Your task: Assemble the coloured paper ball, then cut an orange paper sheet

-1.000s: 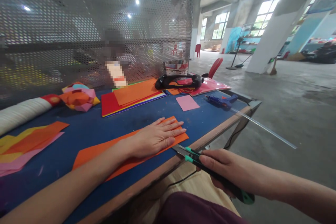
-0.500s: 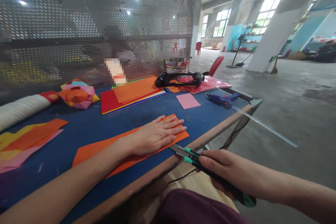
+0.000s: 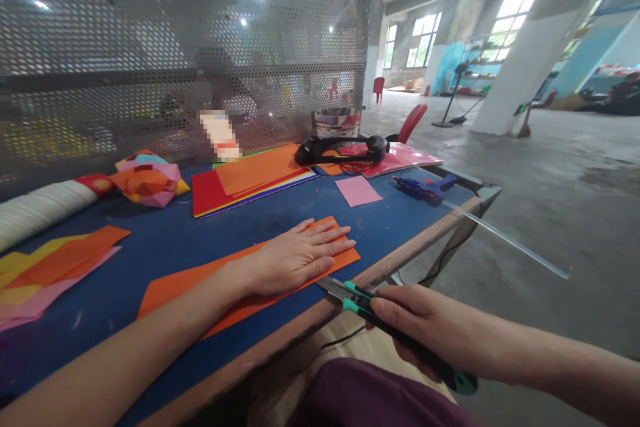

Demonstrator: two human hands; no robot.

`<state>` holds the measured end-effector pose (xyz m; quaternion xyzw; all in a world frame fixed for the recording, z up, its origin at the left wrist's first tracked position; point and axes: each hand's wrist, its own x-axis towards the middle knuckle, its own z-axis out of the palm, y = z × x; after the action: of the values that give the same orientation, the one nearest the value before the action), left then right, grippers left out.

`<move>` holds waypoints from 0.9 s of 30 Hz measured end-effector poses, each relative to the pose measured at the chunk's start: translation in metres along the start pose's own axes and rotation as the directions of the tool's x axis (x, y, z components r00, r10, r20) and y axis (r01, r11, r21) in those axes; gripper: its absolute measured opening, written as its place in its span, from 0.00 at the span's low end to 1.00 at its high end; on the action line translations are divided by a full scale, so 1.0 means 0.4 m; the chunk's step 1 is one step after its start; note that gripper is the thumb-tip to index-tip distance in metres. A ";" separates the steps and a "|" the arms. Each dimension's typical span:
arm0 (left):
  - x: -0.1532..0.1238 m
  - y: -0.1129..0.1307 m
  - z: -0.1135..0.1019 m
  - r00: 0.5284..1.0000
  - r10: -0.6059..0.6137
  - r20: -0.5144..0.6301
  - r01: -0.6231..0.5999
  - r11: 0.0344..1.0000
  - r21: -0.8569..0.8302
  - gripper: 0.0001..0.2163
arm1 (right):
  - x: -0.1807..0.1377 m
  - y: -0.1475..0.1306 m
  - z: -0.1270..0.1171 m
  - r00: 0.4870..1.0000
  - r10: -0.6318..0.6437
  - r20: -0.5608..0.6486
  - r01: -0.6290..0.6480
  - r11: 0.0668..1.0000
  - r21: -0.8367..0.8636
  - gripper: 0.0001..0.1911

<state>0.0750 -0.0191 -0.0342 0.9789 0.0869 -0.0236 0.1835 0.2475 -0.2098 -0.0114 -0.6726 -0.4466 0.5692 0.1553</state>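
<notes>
Left hand (image 3: 300,257) flat, fingers spread, pinning orange sheet (image 3: 200,280) at table's near edge (image 3: 400,257). Right hand (image 3: 425,333) grips utility knife (image 3: 365,303), blade touching sheet's near-right edge. Open floor right.

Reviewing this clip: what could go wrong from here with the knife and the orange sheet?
1. The left hand lies flat on the orange paper, its fingertips close to the blade of the utility knife gripped by the right hand; a slip might nick them.
2. The blade sits at the table edge, above the person's lap, so an overrun cut could head that way.
3. Only one end of the sheet is pinned; the rest may shift.
</notes>
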 end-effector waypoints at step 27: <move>-0.011 -0.004 -0.038 0.964 -0.194 -0.180 0.207 0.977 0.055 0.31 | 0.000 -0.025 0.004 0.993 -0.105 0.050 0.109 0.991 -0.078 0.20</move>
<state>0.0706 -0.0127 -0.0204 0.9695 0.2002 0.0403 0.1357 0.2416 -0.2047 -0.0046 -0.6401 -0.5082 0.5568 0.1481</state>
